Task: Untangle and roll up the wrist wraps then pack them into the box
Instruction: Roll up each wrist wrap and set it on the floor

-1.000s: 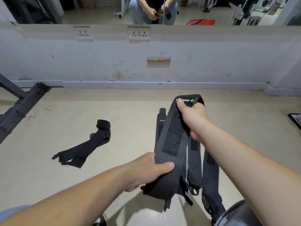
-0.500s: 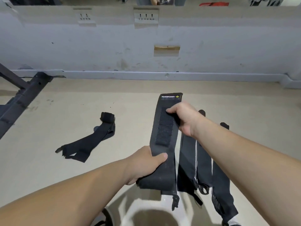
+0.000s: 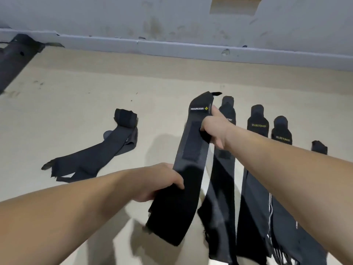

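Observation:
A black wrist wrap (image 3: 188,165) with a white label near its far end stretches lengthwise between my hands above the floor. My left hand (image 3: 162,181) grips its near part at the left edge. My right hand (image 3: 214,129) holds its far part, fingers curled round the right edge, index finger pointing forward. Several more black wraps (image 3: 254,169) lie side by side on the floor to the right, partly under my right arm. Another wrap (image 3: 99,152), rolled at its far end, lies loose on the left. No box is in view.
The beige floor (image 3: 95,92) runs to a grey wall with a skirting board (image 3: 172,46). A dark metal frame leg (image 3: 13,58) slants in at the far left.
The camera has tilted down and closer. The held wrap has lowered and stretched out longer, its labelled end tipping forward. More wraps on the right have come into view.

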`<state>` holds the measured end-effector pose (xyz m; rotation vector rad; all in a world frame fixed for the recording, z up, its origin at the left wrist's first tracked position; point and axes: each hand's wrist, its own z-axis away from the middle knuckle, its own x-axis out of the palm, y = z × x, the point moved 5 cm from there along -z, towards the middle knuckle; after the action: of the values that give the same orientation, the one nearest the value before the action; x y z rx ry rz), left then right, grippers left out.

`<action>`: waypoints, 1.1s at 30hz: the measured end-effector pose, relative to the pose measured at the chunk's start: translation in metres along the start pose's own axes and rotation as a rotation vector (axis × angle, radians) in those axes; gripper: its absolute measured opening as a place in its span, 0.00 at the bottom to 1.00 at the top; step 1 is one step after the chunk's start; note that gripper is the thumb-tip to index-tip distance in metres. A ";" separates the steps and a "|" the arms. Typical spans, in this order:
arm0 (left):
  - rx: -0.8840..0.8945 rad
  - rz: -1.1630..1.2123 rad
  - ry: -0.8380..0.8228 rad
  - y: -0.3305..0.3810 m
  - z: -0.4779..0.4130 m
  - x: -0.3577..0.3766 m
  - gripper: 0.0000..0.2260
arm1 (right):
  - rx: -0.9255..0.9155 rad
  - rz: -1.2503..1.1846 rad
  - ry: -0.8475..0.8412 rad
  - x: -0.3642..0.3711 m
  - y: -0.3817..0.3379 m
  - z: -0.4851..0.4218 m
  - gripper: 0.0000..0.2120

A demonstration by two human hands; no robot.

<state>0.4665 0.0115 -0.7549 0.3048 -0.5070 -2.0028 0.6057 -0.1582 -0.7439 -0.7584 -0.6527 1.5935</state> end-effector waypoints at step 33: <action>0.176 -0.811 1.081 -0.065 -0.046 -0.214 0.17 | -0.055 0.360 -0.246 0.145 0.070 -0.010 0.12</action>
<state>0.5346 0.2175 -0.8267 1.7908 0.1930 -2.1330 0.5568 -0.0252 -0.8208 -0.7565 -0.7707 2.0282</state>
